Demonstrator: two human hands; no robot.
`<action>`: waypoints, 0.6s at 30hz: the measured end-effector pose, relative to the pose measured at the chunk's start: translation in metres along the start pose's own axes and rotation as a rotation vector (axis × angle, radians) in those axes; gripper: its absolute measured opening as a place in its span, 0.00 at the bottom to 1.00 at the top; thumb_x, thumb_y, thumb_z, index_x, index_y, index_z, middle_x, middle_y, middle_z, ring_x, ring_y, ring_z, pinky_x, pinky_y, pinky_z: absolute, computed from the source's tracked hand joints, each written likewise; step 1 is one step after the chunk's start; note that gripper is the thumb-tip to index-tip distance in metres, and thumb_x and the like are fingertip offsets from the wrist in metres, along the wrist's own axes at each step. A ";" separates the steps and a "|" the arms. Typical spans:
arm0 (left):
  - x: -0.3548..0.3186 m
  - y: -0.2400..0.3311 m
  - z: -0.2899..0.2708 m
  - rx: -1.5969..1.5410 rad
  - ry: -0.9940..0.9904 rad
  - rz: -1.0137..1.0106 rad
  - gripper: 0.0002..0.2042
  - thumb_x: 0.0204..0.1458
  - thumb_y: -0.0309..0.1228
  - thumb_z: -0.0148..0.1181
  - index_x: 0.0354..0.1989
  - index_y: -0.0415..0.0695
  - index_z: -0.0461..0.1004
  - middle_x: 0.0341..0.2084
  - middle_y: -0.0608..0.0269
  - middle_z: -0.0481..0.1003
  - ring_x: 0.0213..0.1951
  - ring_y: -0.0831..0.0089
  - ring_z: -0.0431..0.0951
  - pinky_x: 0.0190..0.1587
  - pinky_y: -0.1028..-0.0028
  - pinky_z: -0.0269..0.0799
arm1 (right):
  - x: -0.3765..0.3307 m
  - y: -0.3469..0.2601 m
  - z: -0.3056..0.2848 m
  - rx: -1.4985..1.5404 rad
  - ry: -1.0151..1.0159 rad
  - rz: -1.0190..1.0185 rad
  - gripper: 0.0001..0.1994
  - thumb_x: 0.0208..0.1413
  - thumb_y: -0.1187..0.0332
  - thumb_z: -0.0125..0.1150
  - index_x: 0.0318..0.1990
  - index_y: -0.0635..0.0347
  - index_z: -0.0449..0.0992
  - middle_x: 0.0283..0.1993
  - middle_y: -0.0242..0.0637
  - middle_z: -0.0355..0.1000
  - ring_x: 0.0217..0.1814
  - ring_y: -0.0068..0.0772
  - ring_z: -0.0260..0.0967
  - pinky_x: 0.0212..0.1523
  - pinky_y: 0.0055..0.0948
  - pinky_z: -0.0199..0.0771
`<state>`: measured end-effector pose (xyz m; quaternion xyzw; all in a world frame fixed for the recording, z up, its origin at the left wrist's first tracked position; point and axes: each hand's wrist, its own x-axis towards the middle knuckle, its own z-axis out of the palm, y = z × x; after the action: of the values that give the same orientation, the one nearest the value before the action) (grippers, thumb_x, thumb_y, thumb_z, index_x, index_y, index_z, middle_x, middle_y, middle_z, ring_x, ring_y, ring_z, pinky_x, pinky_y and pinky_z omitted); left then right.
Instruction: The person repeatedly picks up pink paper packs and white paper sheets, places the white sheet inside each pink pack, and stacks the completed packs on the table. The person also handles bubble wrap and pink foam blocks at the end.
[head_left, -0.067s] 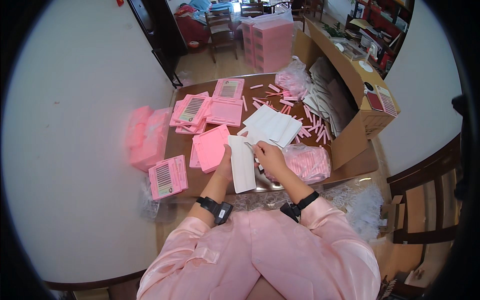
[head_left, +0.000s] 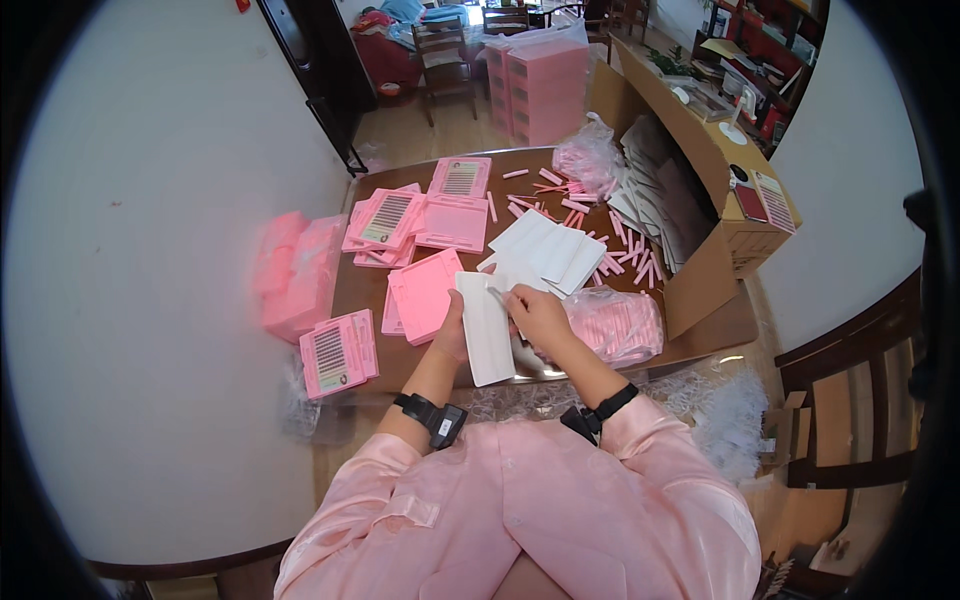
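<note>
White card point(head_left: 487, 330) in both hands over cluttered brown table point(head_left: 520, 160), wood-floored room

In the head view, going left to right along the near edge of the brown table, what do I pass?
Pink flat tray with dark strips → left hand → white card sheet → right hand → clear bag of pink pieces → brown cardboard box flap.

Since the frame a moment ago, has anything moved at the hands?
Nothing visibly changed. The left hand holds the white card by its left edge, and the right hand rests on its upper right part, as before. The pink trays and the cardboard box lie where they did.
</note>
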<state>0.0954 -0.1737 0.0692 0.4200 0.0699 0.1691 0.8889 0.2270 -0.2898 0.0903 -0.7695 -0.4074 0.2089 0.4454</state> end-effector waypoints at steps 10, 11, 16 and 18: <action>-0.088 0.073 -0.037 -0.081 0.137 0.109 0.54 0.42 0.81 0.43 0.76 0.63 0.47 0.62 0.39 0.66 0.55 0.43 0.75 0.49 0.48 0.80 | -0.142 0.048 -0.020 -0.913 -0.721 0.004 0.19 0.59 0.49 0.58 0.39 0.55 0.83 0.38 0.49 0.79 0.41 0.53 0.77 0.43 0.48 0.76; -0.096 0.076 -0.036 -0.067 0.090 0.098 0.54 0.42 0.81 0.43 0.76 0.62 0.47 0.62 0.40 0.66 0.55 0.45 0.75 0.50 0.48 0.79 | -0.141 0.041 -0.017 -0.860 -0.677 0.027 0.19 0.59 0.49 0.57 0.40 0.55 0.83 0.38 0.49 0.79 0.41 0.54 0.77 0.42 0.48 0.75; -0.142 0.071 -0.026 0.027 -0.051 -0.008 0.58 0.39 0.81 0.43 0.77 0.58 0.45 0.63 0.43 0.66 0.57 0.51 0.75 0.54 0.53 0.77 | -0.109 -0.056 0.058 -0.058 -0.019 -0.196 0.19 0.62 0.53 0.55 0.36 0.61 0.80 0.34 0.53 0.76 0.39 0.56 0.76 0.38 0.48 0.74; -0.158 0.065 -0.024 0.087 -0.031 -0.005 0.57 0.39 0.80 0.45 0.76 0.57 0.45 0.61 0.47 0.68 0.56 0.56 0.75 0.54 0.57 0.76 | -0.097 -0.098 0.097 0.022 0.027 -0.096 0.18 0.63 0.56 0.56 0.32 0.63 0.78 0.29 0.52 0.75 0.32 0.52 0.75 0.35 0.43 0.73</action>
<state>-0.0737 -0.1745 0.1007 0.4605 0.0643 0.1574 0.8712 0.0618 -0.2922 0.1199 -0.7470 -0.4353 0.1815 0.4686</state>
